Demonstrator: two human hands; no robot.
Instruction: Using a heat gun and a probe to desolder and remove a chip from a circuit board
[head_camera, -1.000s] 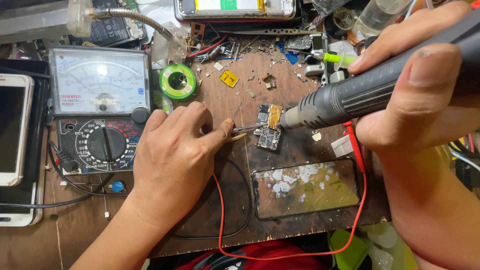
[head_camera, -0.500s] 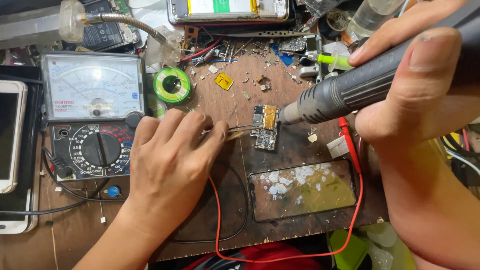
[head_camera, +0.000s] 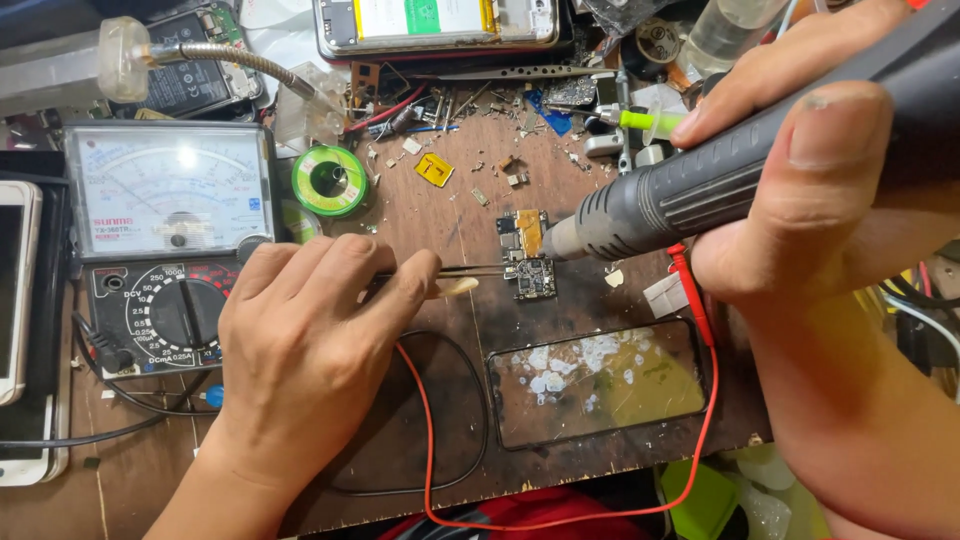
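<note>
My left hand (head_camera: 310, 350) pinches thin metal tweezers (head_camera: 470, 270) whose tips reach a small circuit board (head_camera: 530, 255) lying on the brown wooden bench. My right hand (head_camera: 830, 190) grips a dark grey hot-air wand (head_camera: 700, 185) held nearly level, its metal nozzle right at the board's right edge. A strip of orange tape covers part of the board.
An analogue multimeter (head_camera: 170, 240) stands at the left, its red lead (head_camera: 560, 515) and black lead looping over the bench. A green solder spool (head_camera: 331, 181), a phone screen glass (head_camera: 600, 380), a white phone (head_camera: 20, 300), an opened phone (head_camera: 440, 25) and several loose parts lie around.
The wand's nozzle and the tweezers stay on the board. The view has shifted slightly; both hands hold almost the same pose.
</note>
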